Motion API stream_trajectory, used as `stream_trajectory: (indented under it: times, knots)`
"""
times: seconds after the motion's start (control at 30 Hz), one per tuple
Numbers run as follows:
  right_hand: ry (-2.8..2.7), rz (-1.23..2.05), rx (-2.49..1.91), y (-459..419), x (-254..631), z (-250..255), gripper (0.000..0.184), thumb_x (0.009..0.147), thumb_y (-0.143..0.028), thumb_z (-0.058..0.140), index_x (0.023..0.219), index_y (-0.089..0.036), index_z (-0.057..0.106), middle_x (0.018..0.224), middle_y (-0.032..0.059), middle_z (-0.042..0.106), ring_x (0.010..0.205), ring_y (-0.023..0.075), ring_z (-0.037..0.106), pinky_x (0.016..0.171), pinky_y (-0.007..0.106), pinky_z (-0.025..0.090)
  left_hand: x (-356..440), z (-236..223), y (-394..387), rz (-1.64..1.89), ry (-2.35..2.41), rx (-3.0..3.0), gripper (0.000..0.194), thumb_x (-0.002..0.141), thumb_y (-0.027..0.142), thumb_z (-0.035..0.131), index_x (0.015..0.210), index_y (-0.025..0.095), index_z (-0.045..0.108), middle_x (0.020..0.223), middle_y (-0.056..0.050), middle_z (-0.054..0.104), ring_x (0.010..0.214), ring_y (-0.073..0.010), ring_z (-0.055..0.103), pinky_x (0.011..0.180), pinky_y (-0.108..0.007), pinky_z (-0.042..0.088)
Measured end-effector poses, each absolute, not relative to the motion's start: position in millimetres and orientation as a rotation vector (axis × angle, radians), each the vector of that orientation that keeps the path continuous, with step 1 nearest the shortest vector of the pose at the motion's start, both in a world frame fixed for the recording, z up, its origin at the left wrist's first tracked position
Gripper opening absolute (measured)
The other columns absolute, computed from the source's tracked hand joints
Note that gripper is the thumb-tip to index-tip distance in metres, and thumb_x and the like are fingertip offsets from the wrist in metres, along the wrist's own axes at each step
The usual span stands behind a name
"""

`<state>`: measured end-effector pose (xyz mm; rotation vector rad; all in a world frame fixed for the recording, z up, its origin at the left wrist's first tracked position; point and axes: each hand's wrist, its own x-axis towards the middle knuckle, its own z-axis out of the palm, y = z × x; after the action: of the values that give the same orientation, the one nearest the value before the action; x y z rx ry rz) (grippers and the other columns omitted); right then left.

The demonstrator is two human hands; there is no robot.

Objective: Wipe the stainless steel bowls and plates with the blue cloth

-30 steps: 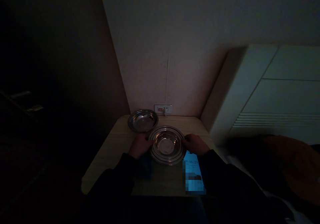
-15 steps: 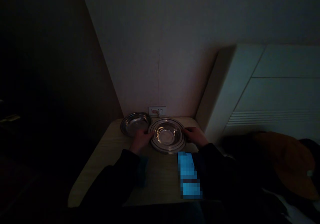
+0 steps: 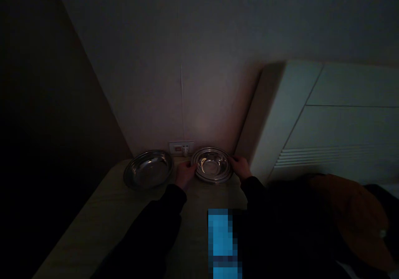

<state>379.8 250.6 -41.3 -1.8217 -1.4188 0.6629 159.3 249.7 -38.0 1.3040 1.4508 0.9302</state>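
Note:
Several nested metal bowls with wide shiny rims form a stack near the wall at the back of the small wooden table. My left hand pinches the stack's left rim. On the opposite side, my right hand grips the right rim, thumb toward the top. Whether the stack rests on the table or is slightly raised I cannot tell in this dim light. Left of my left hand, and apart from it, a larger metal bowl stands alone.
A lit phone, its screen blurred, lies on the table in front of me. Behind the bowls a socket plate sits low on the wall. A pale headboard rises on the right, with an orange-brown cap below it.
The stack has moved right, away from the single bowl, with both hands still on its rims. My view has shifted too, and the phone appears lower.

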Motion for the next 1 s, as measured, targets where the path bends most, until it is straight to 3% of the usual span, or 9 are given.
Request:
stream_trajectory:
  times: [0.43, 0.6, 0.8, 1.0]
  knots:
    - [-1.444, 0.586, -1.904, 257, 380, -53, 0.029, 0.089, -0.032, 0.052, 0.114, -0.018, 0.053, 0.116, 0.0073, 0.055, 0.097, 0.0192, 0.057, 0.081, 0.039, 0.049, 164, -49, 258, 0.931, 1.479, 1.442, 0.034, 0.085, 0.035, 0.052, 0.114, 0.017, 0.053, 0.114, -0.007, 0.056, 0.096, -0.0193, 0.057, 0.080, -0.041, 0.049]
    - [-1.441, 0.509, -1.901, 244, 382, -39, 0.029, 0.089, -0.032, 0.053, 0.114, -0.018, 0.053, 0.116, 0.0067, 0.055, 0.096, 0.0189, 0.057, 0.081, 0.039, 0.050, 159, -26, 240, 1.023, 1.561, 1.551, 0.038, 0.082, 0.035, 0.053, 0.110, 0.009, 0.057, 0.111, -0.016, 0.061, 0.104, -0.0257, 0.056, 0.090, -0.041, 0.042]
    - [-1.401, 0.296, -1.667, 205, 358, 3, 0.034, 0.090, -0.028, 0.040, 0.113, -0.009, 0.057, 0.114, 0.0170, 0.059, 0.106, 0.0257, 0.054, 0.093, 0.042, 0.041, 111, 16, 188, 1.120, 1.552, 1.698, 0.037, 0.081, 0.038, 0.047, 0.102, 0.013, 0.064, 0.105, -0.009, 0.068, 0.098, -0.0208, 0.060, 0.088, -0.031, 0.044]
    - [-1.661, 0.398, -1.364, 146, 274, 14, 0.033, 0.087, -0.034, 0.042, 0.108, -0.017, 0.061, 0.108, 0.0088, 0.065, 0.099, 0.0203, 0.060, 0.087, 0.035, 0.046, 32, 2, 130, 1.075, 1.837, 1.602, 0.038, 0.081, 0.038, 0.044, 0.101, 0.014, 0.063, 0.102, -0.011, 0.068, 0.093, -0.0224, 0.062, 0.085, -0.033, 0.044]
